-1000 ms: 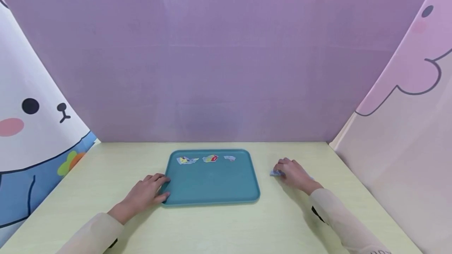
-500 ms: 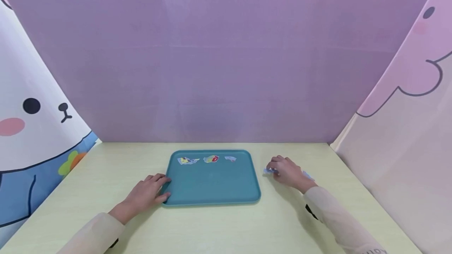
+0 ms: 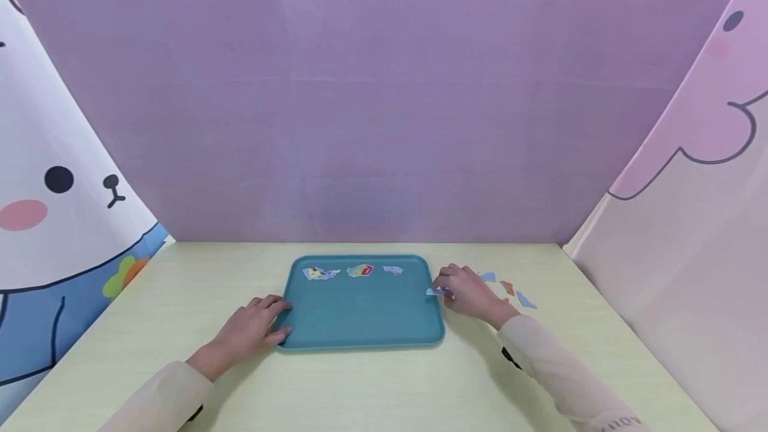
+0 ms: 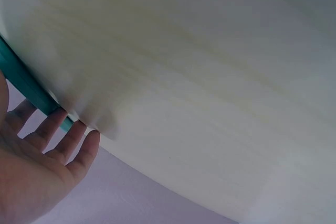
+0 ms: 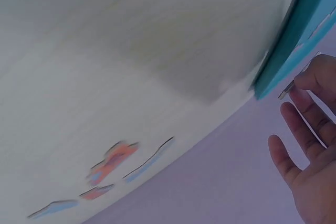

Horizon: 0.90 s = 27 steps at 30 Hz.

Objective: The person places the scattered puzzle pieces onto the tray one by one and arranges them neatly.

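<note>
My right hand (image 3: 473, 292) pinches a thin light-blue puzzle piece (image 3: 435, 292) between thumb and fingertips, over the right rim of a teal tray (image 3: 360, 325). In the right wrist view the piece (image 5: 286, 91) shows edge-on at the thumb, and the other fingers are spread loosely. At the tray's left edge my left hand (image 3: 246, 332) rests with fingers and thumb on the rim. The left wrist view shows those fingers (image 4: 68, 142) loosely extended beside the rim. Along the tray's far side lie a yellow-and-blue piece (image 3: 321, 273), a red-and-green piece (image 3: 360, 271) and a pale blue piece (image 3: 393, 271).
Right of the tray, several loose pieces lie on the pale wooden table (image 3: 384, 392), among them a blue one (image 3: 488, 277), an orange one (image 3: 507, 288) and another blue one (image 3: 526, 300). A purple cloth (image 3: 372, 119) closes off the back, with printed cloths at both sides.
My right hand has moved left with the puzzle piece, from the table to the tray's right rim, uncovering the loose pieces behind it. The left hand stays at the tray edge.
</note>
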Tool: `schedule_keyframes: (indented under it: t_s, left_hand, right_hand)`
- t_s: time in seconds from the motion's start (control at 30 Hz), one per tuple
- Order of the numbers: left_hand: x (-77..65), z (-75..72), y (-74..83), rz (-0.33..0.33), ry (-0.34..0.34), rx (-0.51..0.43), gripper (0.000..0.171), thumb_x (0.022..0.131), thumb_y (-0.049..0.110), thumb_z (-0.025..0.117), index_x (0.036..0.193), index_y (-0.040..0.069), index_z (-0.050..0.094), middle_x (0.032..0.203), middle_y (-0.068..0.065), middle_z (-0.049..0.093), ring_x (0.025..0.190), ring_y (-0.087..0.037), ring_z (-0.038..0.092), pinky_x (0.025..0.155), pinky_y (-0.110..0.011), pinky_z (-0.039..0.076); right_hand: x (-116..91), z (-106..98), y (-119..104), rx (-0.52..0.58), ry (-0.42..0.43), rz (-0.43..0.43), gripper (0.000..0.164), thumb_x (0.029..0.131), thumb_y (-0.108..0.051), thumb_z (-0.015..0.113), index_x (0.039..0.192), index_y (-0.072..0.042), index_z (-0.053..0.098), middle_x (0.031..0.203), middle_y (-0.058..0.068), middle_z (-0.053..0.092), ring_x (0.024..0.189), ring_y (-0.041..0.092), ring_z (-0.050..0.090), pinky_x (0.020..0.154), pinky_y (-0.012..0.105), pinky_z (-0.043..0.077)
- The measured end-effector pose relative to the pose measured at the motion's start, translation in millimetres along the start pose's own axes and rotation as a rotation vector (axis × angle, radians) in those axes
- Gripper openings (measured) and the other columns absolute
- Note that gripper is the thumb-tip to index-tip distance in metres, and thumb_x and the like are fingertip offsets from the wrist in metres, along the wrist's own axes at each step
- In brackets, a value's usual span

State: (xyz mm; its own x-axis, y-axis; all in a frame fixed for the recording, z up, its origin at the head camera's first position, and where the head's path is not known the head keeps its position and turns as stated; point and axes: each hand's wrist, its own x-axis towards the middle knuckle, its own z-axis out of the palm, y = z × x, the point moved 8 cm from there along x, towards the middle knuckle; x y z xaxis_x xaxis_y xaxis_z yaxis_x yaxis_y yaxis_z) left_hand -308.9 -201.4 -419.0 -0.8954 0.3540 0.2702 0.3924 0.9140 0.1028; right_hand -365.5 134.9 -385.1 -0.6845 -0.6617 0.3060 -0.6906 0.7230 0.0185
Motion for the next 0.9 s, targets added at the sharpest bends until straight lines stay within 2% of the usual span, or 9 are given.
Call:
schedule_keyframes:
  t_s: [0.37,0.6,0.9]
  left_hand:
    - [-0.6,-1.2,1.5,0.001,0.005,-0.002,0.046,0.080,0.036,0.067,0.114,0.006,0.060,0.116,-0.014,0.058,0.099,-0.035,0.057,0.071,-0.049,0.049]
    - [-0.6,0.3,0.0,-0.002,0.005,0.001,0.046,0.080,0.036,0.067,0.114,0.007,0.060,0.116,-0.014,0.058,0.100,-0.034,0.057,0.072,-0.048,0.049]
    - [0.1,1.7,-0.4,0.000,0.003,0.002,0.046,0.080,0.037,0.067,0.114,0.006,0.060,0.116,-0.014,0.058,0.100,-0.034,0.057,0.072,-0.048,0.050]
  right_hand:
    - [23,11,-35,-0.042,-0.054,-0.081,0.024,0.074,-0.002,0.066,0.093,-0.017,0.071,0.090,-0.004,0.064,0.087,0.015,0.055,0.071,0.034,0.045]
    - [41,16,-55,-0.017,-0.101,-0.088,0.026,0.076,-0.003,0.063,0.096,-0.018,0.071,0.097,-0.004,0.064,0.095,0.016,0.055,0.088,0.044,0.045]
    - [62,27,-84,-0.050,-0.171,-0.136,0.026,0.080,-0.005,0.061,0.099,-0.021,0.069,0.098,-0.007,0.063,0.107,0.014,0.056,0.098,0.045,0.041]
